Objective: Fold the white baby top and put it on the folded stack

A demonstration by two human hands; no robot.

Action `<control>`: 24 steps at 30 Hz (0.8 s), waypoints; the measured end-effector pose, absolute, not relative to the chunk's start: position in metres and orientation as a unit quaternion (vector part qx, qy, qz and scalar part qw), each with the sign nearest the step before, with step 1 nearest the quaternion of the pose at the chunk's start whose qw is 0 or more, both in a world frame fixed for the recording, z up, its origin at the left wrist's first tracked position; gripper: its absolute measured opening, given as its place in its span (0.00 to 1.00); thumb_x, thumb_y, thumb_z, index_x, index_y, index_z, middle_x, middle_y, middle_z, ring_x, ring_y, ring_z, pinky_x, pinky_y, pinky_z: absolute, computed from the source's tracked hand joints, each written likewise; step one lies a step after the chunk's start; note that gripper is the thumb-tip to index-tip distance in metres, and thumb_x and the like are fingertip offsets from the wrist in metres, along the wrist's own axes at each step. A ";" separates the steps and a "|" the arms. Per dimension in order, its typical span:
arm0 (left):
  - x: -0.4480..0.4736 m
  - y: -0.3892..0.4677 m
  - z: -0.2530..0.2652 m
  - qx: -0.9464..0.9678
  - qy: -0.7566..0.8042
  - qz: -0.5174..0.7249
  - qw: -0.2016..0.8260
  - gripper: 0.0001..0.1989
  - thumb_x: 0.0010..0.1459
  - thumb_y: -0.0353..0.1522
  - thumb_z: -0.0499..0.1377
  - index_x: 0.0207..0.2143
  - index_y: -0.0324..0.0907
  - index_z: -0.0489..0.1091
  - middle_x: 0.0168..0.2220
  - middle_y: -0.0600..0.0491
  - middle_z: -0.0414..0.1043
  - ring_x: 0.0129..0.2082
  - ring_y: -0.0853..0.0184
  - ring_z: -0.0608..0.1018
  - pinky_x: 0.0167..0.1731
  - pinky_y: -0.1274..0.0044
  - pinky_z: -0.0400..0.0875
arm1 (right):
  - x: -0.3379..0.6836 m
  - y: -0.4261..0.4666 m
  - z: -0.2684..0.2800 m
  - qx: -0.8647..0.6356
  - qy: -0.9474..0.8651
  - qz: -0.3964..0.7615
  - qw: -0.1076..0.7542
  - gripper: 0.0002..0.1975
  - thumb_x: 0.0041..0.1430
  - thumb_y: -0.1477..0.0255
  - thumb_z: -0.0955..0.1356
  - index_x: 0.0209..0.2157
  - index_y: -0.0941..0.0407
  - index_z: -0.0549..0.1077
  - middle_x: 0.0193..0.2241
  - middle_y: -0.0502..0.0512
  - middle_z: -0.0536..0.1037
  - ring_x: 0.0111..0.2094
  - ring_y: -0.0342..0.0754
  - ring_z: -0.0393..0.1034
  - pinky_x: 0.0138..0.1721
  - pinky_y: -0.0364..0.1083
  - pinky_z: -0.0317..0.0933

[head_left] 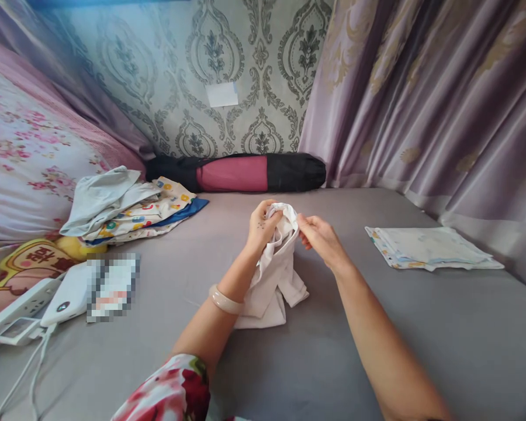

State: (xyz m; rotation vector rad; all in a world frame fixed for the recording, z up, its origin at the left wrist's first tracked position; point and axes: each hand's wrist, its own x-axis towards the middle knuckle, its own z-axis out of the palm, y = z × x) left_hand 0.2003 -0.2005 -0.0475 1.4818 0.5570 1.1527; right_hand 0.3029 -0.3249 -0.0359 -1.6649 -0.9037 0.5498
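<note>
A small white garment (269,292) hangs from both hands, its lower part resting in folds on the grey sheet. My left hand (261,227) grips its bunched upper edge, the thumb laid inside the opening. On the other side of that opening, my right hand (322,238) pinches the rim between thumb and fingers. The opening forms a loop between the hands. Whether the garment is a shirt or trousers I cannot tell. A pale bangle (225,300) circles my left wrist.
Piled clothes (134,204) lie at the left, near a floral cloth (39,140). A folded stack (433,247) sits at right. Along the patterned wall rests a black and pink roll (232,173). A power bank (72,292) and power strip (20,310) with cables occupy the left front.
</note>
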 end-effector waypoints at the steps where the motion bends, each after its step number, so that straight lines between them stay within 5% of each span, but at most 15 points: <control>1: 0.201 -0.202 -0.050 0.631 0.231 0.489 0.556 0.11 0.47 0.31 0.65 0.36 0.43 0.74 0.29 0.57 0.73 0.29 0.70 0.72 0.31 0.80 0.64 | 0.299 -0.326 -0.035 -0.717 -0.401 0.228 0.523 0.17 0.54 0.53 0.69 0.31 0.54 0.70 0.25 0.50 0.75 0.25 0.44 0.69 0.24 0.41 0.61; 7: 0.200 -0.202 -0.062 0.631 0.219 0.483 0.567 0.09 0.50 0.32 0.65 0.35 0.42 0.76 0.31 0.55 0.76 0.32 0.69 0.74 0.34 0.80 0.65 | 0.314 -0.325 -0.050 -0.739 -0.440 0.171 0.481 0.05 0.50 0.69 0.67 0.30 0.55 0.71 0.25 0.49 0.75 0.27 0.44 0.67 0.28 0.41 0.60; 14: 0.192 -0.201 -0.050 0.660 0.206 0.438 0.574 0.05 0.46 0.31 0.65 0.29 0.41 0.78 0.29 0.55 0.75 0.31 0.69 0.73 0.34 0.80 0.65 | 0.337 -0.336 -0.030 -0.646 -0.366 0.200 0.640 0.17 0.48 0.65 0.67 0.40 0.56 0.72 0.35 0.53 0.78 0.32 0.44 0.71 0.30 0.42 0.62; 24: 0.176 -0.209 -0.032 0.684 0.152 0.304 0.645 0.14 0.45 0.38 0.71 0.32 0.40 0.78 0.30 0.53 0.75 0.30 0.69 0.74 0.32 0.80 0.66 | 0.356 -0.369 -0.007 -0.681 -0.338 0.305 0.574 0.17 0.51 0.58 0.71 0.38 0.55 0.76 0.27 0.51 0.78 0.28 0.47 0.73 0.26 0.43 0.64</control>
